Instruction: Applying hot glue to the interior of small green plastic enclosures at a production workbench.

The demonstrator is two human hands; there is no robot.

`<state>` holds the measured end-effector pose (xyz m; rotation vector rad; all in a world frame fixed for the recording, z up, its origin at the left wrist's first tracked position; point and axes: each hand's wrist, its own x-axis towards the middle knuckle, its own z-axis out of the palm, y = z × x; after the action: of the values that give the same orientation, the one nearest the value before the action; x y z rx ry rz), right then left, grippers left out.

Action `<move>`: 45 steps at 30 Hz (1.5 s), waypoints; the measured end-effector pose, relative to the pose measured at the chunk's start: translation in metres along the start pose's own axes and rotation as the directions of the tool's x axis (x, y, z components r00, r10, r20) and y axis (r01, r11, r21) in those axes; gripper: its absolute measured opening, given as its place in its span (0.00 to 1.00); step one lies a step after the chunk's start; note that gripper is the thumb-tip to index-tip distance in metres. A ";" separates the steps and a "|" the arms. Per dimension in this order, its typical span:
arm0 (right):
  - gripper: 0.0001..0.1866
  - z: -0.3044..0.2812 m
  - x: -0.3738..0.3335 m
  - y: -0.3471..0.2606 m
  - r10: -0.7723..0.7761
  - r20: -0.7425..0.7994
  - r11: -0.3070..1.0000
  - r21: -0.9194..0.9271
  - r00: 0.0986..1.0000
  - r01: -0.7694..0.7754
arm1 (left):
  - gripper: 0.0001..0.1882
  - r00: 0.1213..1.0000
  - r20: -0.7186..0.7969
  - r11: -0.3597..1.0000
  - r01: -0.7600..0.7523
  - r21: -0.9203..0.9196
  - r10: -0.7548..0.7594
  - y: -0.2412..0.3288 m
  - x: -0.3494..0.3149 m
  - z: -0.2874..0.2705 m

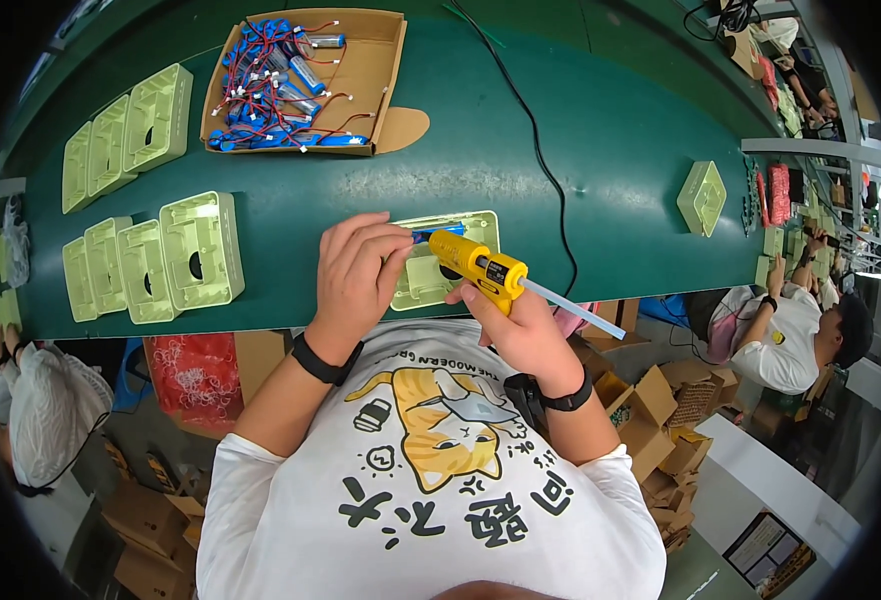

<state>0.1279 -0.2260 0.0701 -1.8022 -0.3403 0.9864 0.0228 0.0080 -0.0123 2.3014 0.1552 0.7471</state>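
My right hand (522, 328) is wrapped round a yellow hot glue gun (482, 268). A pale glue stick (580, 311) juts from the gun's back end, and its nozzle points left. Under the gun, by the table's near edge, lies a light green plastic housing (490, 226). A blue cylindrical battery (423, 236) sits along the housing's far side, partly covered by the gun and my fingers. My left hand (358, 268) has its fingertips closed on the battery's left end. The gun hides the nozzle's exact contact point.
A cardboard box (380, 75) of blue batteries with red and black wires stands at the far left. Several green housings (200, 250) line the left side; another housing (702, 198) is at right. A black cable (535, 130) crosses the table. People work on both sides.
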 end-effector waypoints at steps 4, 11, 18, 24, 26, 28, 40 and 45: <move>0.14 0.001 0.002 -0.002 0.052 0.025 0.999 0.007 0.998 -0.053 | 0.13 1.000 0.003 1.000 -0.012 0.006 0.012 -0.002 0.001 -0.001; 0.20 0.001 0.000 -0.002 0.088 0.029 0.991 0.099 0.996 -0.091 | 0.23 0.998 0.006 0.998 0.067 0.018 -0.067 0.010 0.002 -0.005; 0.23 -0.003 -0.005 -0.004 0.097 -0.017 0.991 0.091 0.995 -0.095 | 0.18 0.998 0.038 0.994 0.046 0.100 -0.050 0.019 0.012 -0.003; 0.22 -0.005 -0.006 -0.005 0.089 -0.020 0.991 0.097 0.996 -0.087 | 0.09 0.997 0.042 0.992 0.060 0.115 -0.065 0.019 0.012 -0.003; 0.20 -0.004 -0.006 -0.004 0.073 -0.027 0.994 0.081 0.997 -0.070 | 0.09 0.998 0.019 0.994 0.062 0.091 -0.064 0.019 0.007 -0.005; 0.18 -0.002 -0.005 -0.003 0.042 -0.034 0.998 0.054 0.999 -0.040 | 0.09 0.999 0.004 0.996 0.041 0.076 -0.042 0.017 0.004 -0.005; 0.14 0.003 0.002 -0.002 0.039 -0.018 0.999 0.016 0.999 -0.038 | 0.07 1.000 0.018 0.999 -0.008 0.034 0.008 0.007 -0.001 -0.005; 0.13 0.004 0.003 -0.002 -0.076 0.040 0.993 -0.086 0.996 0.079 | 0.06 0.999 0.040 1.000 -0.014 -0.012 0.014 0.002 -0.004 -0.004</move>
<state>0.1273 -0.2201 0.0697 -1.8369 -0.4794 0.9646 0.0170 0.0076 -0.0106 2.3067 0.1159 0.7069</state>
